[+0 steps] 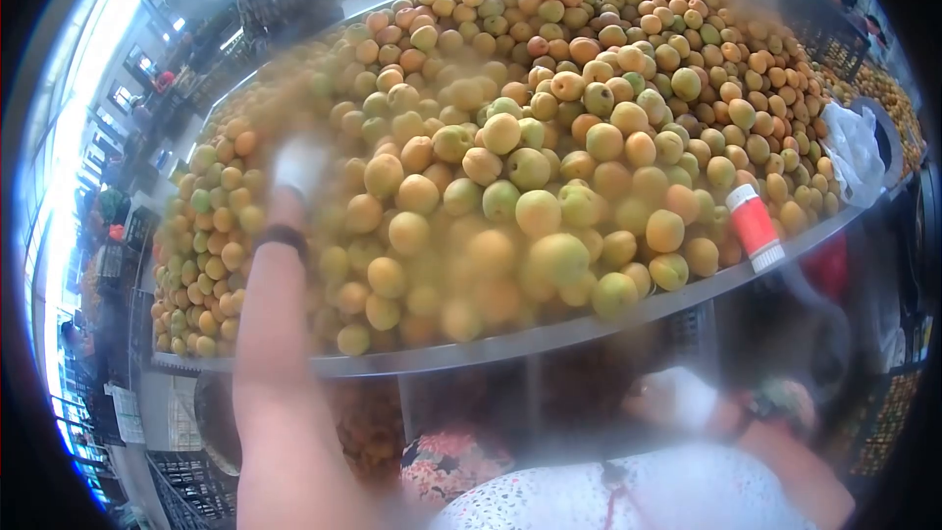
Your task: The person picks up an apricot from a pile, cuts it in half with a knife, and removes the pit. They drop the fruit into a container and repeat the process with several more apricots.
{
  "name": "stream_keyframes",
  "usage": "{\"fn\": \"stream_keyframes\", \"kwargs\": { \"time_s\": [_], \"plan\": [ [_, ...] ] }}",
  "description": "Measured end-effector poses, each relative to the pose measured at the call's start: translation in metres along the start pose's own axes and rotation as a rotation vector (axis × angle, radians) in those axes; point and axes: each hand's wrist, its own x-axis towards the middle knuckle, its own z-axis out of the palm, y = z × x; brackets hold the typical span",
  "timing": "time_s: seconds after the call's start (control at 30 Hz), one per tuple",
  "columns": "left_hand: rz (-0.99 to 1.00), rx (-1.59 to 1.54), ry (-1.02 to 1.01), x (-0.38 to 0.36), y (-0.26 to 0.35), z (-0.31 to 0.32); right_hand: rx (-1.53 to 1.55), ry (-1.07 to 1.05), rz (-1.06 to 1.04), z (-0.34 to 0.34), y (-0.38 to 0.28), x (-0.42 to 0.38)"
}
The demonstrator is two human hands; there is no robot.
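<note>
Yellow-green and orange round fruits (500, 167) are heaped on a large table with a metal rim (471, 351). My left hand (300, 162), in a white glove, reaches over the left part of the heap. Its fingers are blurred, so I cannot tell whether it holds a fruit. My right hand (677, 398), also white-gloved, is below the table's front edge, near my body. Its fingers are smeared, and anything in them cannot be made out. A red and white cylindrical container (756, 228) lies by the rim at the right front.
A white plastic bag (852, 152) sits at the table's right edge. A person in a checked shirt (285, 0) stands beyond the far left side. Dark crates (186, 491) are at the lower left, and a container of brownish items (373, 432) is below the table.
</note>
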Motion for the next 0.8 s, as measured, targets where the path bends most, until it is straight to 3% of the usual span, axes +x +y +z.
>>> {"fn": "stream_keyframes", "kwargs": {
  "time_s": [0.07, 0.1, 0.13, 0.17, 0.2, 0.27, 0.4, 0.43, 0.47, 0.53, 0.6, 0.67, 0.7, 0.73, 0.77, 0.8],
  "plan": [
    [0.216, 0.123, 0.050, 0.018, 0.013, -0.016, 0.035, -0.009, -0.014, 0.007, 0.012, 0.004],
    [0.218, 0.123, 0.054, 0.026, 0.026, -0.027, -0.082, -0.170, 0.075, 0.008, 0.012, 0.010],
    [0.397, 0.361, 0.129, 0.034, 0.041, -0.038, -0.198, -0.326, 0.167, 0.011, 0.015, 0.015],
    [0.573, 0.600, 0.204, 0.043, 0.047, -0.037, -0.197, -0.375, 0.113, 0.013, 0.021, 0.019],
    [0.578, 0.598, 0.208, 0.052, 0.052, -0.031, -0.194, -0.369, 0.116, 0.016, 0.027, 0.020],
    [0.093, 0.015, -0.081, 0.069, 0.062, -0.018, -0.121, -0.286, 0.025, 0.016, 0.032, 0.021],
    [0.348, 0.333, -0.261, 0.072, 0.112, -0.058, -0.121, -0.410, 0.155, 0.001, 0.017, 0.033],
    [0.208, 0.003, -0.406, 0.084, 0.107, -0.065, -0.121, -0.413, 0.155, 0.000, 0.018, 0.035],
    [0.210, 0.003, -0.412, 0.085, 0.105, -0.065, -0.121, -0.417, 0.155, -0.001, 0.018, 0.035],
    [-0.361, -0.159, -0.503, 0.079, 0.134, -0.096, -0.119, -0.414, 0.154, -0.005, 0.019, 0.038],
    [-0.320, -0.147, -0.427, 0.083, 0.136, -0.100, -0.113, -0.406, 0.151, -0.008, 0.019, 0.041],
    [0.091, 0.017, -0.159, 0.102, 0.117, -0.082, -0.117, -0.406, 0.151, -0.014, 0.015, 0.045],
    [0.148, -0.009, -0.204, 0.114, 0.122, -0.072, -0.120, -0.407, 0.153, -0.011, 0.010, 0.048],
    [0.526, 0.368, -0.181, 0.134, 0.109, -0.057, -0.122, -0.405, 0.157, -0.016, 0.019, 0.045],
    [0.467, 0.159, -0.176, 0.141, 0.124, -0.048, -0.122, -0.402, 0.165, -0.028, 0.050, 0.027],
    [0.407, -0.049, -0.173, 0.149, 0.141, -0.035, -0.122, -0.399, 0.174, -0.015, 0.019, 0.053]
  ]
}}
